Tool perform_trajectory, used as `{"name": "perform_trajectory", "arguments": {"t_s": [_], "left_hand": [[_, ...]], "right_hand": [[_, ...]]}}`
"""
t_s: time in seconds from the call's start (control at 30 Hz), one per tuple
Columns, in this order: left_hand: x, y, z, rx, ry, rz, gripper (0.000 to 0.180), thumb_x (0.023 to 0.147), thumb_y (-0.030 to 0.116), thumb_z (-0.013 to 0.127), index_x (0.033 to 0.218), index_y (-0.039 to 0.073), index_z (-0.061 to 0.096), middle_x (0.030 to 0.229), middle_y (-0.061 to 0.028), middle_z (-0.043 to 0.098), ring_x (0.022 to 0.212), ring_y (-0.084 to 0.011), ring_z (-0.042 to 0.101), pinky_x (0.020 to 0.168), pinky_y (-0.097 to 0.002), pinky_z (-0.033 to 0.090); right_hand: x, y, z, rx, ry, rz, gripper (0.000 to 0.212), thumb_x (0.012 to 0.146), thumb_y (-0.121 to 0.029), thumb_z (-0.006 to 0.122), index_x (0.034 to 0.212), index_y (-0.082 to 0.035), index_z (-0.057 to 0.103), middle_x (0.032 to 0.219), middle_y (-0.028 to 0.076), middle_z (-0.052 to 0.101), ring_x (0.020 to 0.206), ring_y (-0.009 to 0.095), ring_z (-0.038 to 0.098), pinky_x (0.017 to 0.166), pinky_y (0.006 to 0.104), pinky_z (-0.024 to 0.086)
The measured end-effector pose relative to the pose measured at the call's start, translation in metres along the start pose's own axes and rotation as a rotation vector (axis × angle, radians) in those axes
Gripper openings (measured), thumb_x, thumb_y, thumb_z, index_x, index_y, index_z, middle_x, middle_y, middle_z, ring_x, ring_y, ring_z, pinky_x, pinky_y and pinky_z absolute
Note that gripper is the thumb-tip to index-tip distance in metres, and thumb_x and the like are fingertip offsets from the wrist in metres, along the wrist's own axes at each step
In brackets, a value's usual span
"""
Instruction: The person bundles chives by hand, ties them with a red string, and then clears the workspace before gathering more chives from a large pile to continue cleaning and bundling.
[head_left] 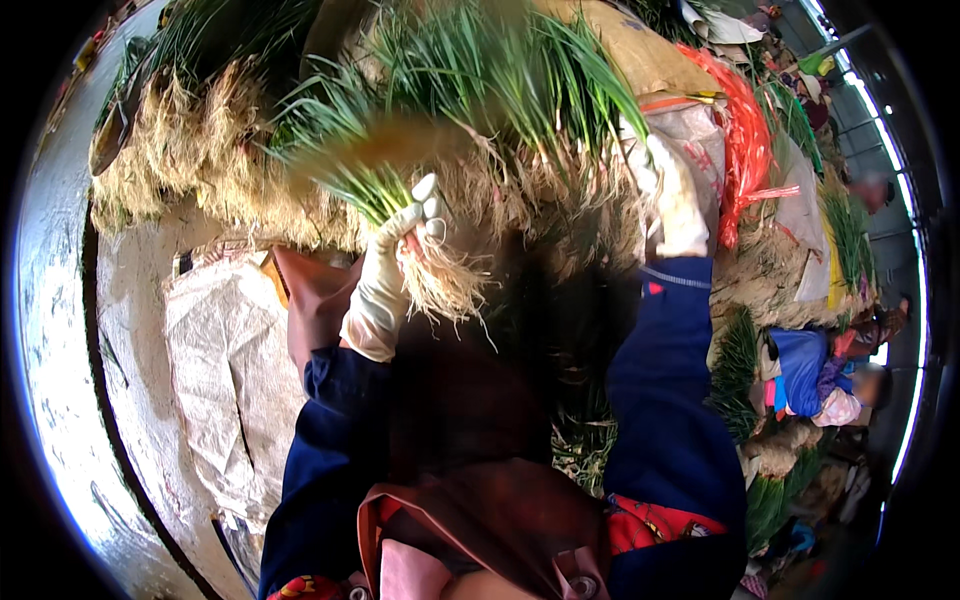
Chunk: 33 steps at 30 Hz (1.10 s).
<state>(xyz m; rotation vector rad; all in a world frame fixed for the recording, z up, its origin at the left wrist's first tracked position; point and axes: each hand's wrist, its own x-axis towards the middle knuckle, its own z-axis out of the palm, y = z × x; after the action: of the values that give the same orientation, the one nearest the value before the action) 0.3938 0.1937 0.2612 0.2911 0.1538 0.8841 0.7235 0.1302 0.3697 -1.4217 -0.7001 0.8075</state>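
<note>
My left hand (408,225), in a white glove, is closed round a small bunch of green onions (375,195). Their leaves point up and to the left, and the pale roots (440,275) hang out below the fist. At the right end of a long row of green onions (520,90), my right hand (672,195), also gloved in white, has its fingers bent. A green leaf runs down to its fingertips and seems pinched there. A blurred brownish shape (390,145) crosses in front of the bunch's leaves.
More onions with straw-coloured roots (220,150) lie at the far left. A pale woven sack (235,360) lies left of my lap. Red plastic strands (745,140) hang beside a whitish sack (690,130) at the right. Farther right, a person in blue (800,370) sits near more greens.
</note>
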Motion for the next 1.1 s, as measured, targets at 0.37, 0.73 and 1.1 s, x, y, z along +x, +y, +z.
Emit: {"name": "perform_trajectory", "arguments": {"t_s": [0.37, 0.73, 1.1], "left_hand": [[0.000, -0.027, 0.025, -0.006, 0.116, -0.113, 0.034, 0.087, 0.003, 0.052, 0.121, 0.000, 0.048, 0.102, -0.0119, 0.062, 0.086, -0.0210, 0.061, 0.076, -0.0308, 0.051], [-0.078, -0.012, 0.107, -0.053, -0.063, 0.108, 0.031, 0.082, -0.007, 0.056, 0.113, -0.002, 0.054, 0.101, -0.0086, 0.062, 0.091, -0.0188, 0.061, 0.080, -0.0325, 0.052], [-0.252, 0.191, 0.006, 0.480, 0.212, 0.561, 0.037, 0.076, 0.006, 0.069, 0.109, -0.003, 0.055, 0.079, -0.0075, 0.064, 0.067, -0.0122, 0.061, 0.060, -0.0216, 0.049]], "right_hand": [[-0.180, 0.114, 0.004, -0.304, -0.114, 0.019, 0.073, 0.088, -0.062, 0.035, 0.139, -0.010, 0.032, 0.139, 0.009, 0.039, 0.123, 0.027, 0.041, 0.102, 0.0424, 0.030], [-0.191, 0.054, 0.192, 0.812, -0.324, -0.070, 0.062, 0.092, -0.045, 0.044, 0.132, 0.001, 0.035, 0.125, 0.013, 0.047, 0.115, 0.021, 0.045, 0.101, 0.0336, 0.032], [-0.192, 0.034, 0.195, 0.018, -0.588, -0.171, 0.060, 0.091, -0.046, 0.041, 0.132, -0.002, 0.041, 0.127, 0.013, 0.049, 0.113, 0.022, 0.049, 0.097, 0.0355, 0.035]]}}
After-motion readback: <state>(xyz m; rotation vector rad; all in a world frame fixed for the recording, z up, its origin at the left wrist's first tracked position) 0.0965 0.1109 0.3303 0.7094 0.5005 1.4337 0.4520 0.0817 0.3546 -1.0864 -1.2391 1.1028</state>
